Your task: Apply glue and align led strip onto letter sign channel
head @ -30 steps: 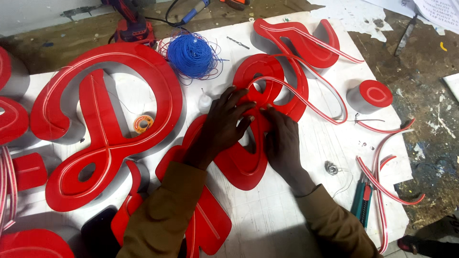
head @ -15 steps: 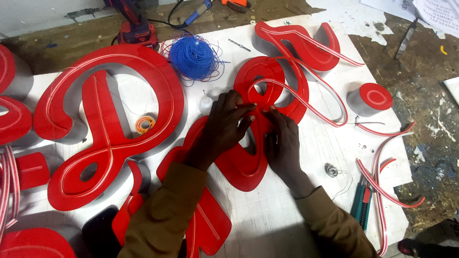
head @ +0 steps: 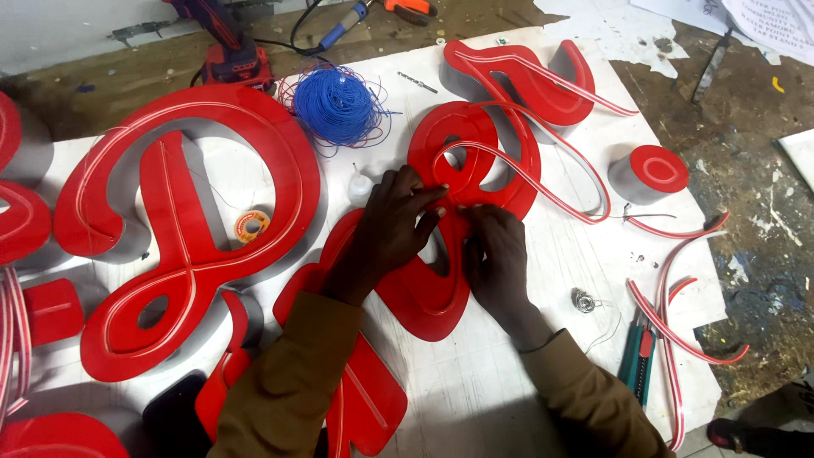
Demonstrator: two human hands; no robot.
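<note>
Red sign letter (head: 441, 254) lies under both our hands: left hand (head: 392, 225) and right hand (head: 496, 254) pinch the white-edged flexible strip (head: 543, 182) onto its face. We judge steady fingertip pressure seats it best; blue wire coil (head: 337, 103) sits beyond the left hand.

A curvy red sign letter (head: 441, 288) lies flat on the white tabletop (head: 475, 390), face up. A red-and-white light strip (head: 543, 178) loops over its upper part and trails off to the right.
</note>
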